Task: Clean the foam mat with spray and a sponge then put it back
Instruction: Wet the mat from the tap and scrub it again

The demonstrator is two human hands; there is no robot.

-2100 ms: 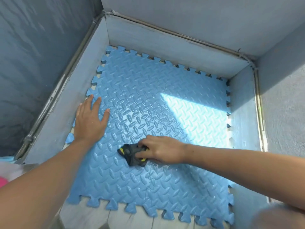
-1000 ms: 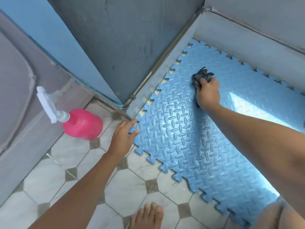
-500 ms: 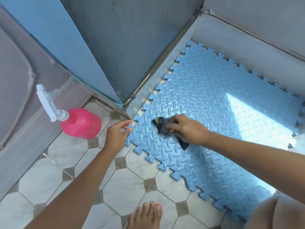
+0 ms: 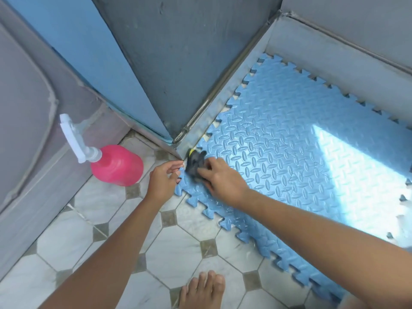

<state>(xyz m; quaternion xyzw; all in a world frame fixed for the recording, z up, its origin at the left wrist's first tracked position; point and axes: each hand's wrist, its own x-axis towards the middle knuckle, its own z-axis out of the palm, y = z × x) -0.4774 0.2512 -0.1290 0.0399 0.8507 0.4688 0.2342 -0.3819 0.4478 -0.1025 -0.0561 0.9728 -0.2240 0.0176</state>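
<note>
A blue foam mat [image 4: 289, 152] with interlocking edges and a diamond-plate texture lies flat on the floor in a grey-walled recess. My right hand [image 4: 220, 178] presses a dark sponge [image 4: 195, 163] with a yellow side onto the mat's near-left corner. My left hand [image 4: 163, 180] pinches that same corner's edge, fingers curled around it. A pink spray bottle [image 4: 116, 166] with a white trigger head stands on the tiles to the left, untouched.
Grey walls [image 4: 189, 63] and a metal-edged sill [image 4: 223, 94] border the mat on the left and back. White octagonal floor tiles [image 4: 178, 248] lie in front. My bare foot [image 4: 200, 291] rests at the bottom edge. A sunlit patch falls across the mat's right side.
My right hand has dragged the sponge from the far part of the mat down to its near-left corner. My left hand shifted from lying flat to gripping the corner edge.
</note>
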